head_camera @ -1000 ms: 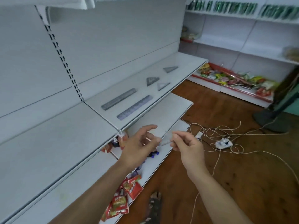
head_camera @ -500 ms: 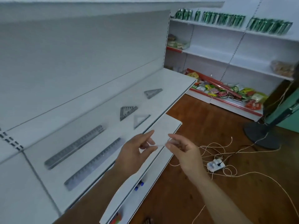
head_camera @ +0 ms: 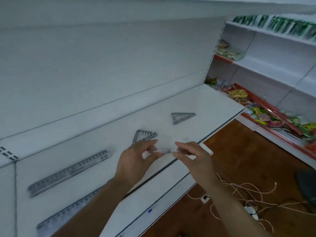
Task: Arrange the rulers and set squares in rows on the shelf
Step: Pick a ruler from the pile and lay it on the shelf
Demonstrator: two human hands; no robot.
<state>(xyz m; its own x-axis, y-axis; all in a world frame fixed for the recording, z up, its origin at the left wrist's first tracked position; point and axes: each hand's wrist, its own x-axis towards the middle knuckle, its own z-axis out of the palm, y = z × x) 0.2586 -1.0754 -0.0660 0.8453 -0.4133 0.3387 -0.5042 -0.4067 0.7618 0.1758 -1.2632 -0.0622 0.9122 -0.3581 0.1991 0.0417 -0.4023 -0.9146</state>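
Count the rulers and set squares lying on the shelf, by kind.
Rulers: 2 (back ruler, front ruler)
Set squares: 2 (near set square, far set square)
Total: 4 in plain view. The left hand and right hand hide part of the shelf; the blurred clear piece between them is not counted.

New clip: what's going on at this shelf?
A person's left hand and right hand pinch a small clear plastic piece between them above a white metal shelf; blur hides what it is. Already lying on the shelf: a back grey ruler and front grey ruler in parallel at left, a near grey set square and far grey set square further right.
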